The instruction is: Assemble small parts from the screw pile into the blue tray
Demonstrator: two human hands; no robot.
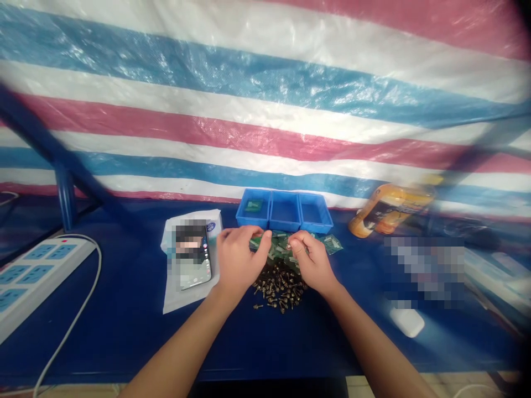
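My left hand (238, 260) is closed in a pinch on a small green circuit board (260, 242), just in front of the blue bins. My right hand (312, 260) is closed beside it, fingertips pinching a tiny part I cannot make out, close to the same board. Below and between both hands lies a heap of small brass-coloured screws (280, 288). More green boards (332, 243) lie scattered behind the hands on the blue table.
Three joined blue bins (285, 211) stand behind the hands, the left one holding a green board. A phone (192, 255) lies on a white packet at the left. A power strip (35, 273) sits far left, an orange bottle (388, 209) lies at the right, and a white object (407, 321) rests near the front right.
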